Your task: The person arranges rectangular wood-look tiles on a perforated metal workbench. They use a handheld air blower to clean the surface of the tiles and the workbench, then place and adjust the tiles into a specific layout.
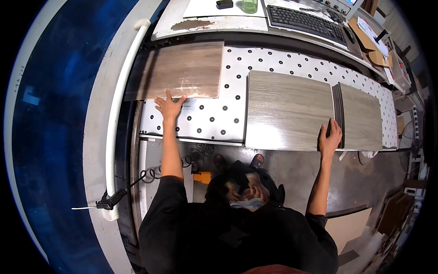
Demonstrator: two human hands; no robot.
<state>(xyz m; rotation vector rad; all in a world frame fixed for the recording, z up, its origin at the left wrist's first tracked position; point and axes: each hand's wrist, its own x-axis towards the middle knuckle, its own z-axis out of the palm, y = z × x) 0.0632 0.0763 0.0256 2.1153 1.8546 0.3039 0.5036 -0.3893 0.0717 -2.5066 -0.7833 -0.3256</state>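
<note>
My left hand (169,108) lies with spread fingers on the near edge of a brown wood-grain board (187,68), at the left of a white table dotted with black studs (207,119). Light glares off part of that board. Farther right, my right hand (330,138) rests at the near right corner of a grey-green wood-grain plank (289,109); its thumb is apart from the fingers. Just beyond it stands another stack of similar planks (362,114), with dark layered edges along its left side.
Behind the table, a worktop carries a black keyboard (305,23), a mouse (349,35) and a green glass (249,6). A white pipe (119,109) runs along the left, with a black air gun (111,199) on a coiled hose. More boards (349,228) lie at lower right.
</note>
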